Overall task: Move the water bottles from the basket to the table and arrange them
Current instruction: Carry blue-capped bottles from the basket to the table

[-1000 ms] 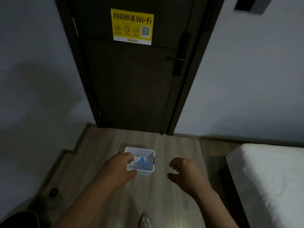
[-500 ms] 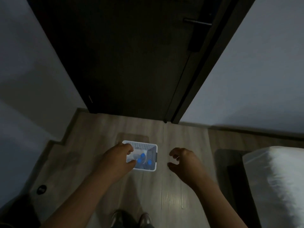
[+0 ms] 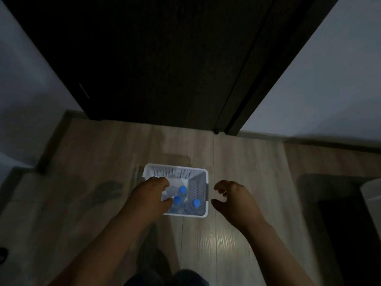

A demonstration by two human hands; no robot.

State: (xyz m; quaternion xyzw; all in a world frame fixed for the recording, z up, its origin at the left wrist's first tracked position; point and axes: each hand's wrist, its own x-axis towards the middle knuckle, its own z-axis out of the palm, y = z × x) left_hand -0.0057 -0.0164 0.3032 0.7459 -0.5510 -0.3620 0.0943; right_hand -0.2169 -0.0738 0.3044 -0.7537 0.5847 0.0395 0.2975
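A white perforated basket (image 3: 175, 168) stands on the wooden floor in front of a door. Inside it stand clear water bottles with blue caps, three of which show (image 3: 182, 189) (image 3: 177, 200) (image 3: 196, 202). My left hand (image 3: 150, 200) hovers over the basket's left side with its fingers loosely curled, and it hides that part of the basket. It holds nothing that I can see. My right hand (image 3: 235, 200) hangs just right of the basket, apart from it, with its fingers curved and nothing in them.
The room is dim. A dark door (image 3: 165, 58) rises just behind the basket, with pale walls on both sides. The corner of a white bed (image 3: 372, 195) shows at the right edge. My legs (image 3: 165, 279) are at the bottom.
My view has tipped down and come closer to the floor, so the basket looks larger. Both hands have come lower toward the basket, the left over it and the right beside it.
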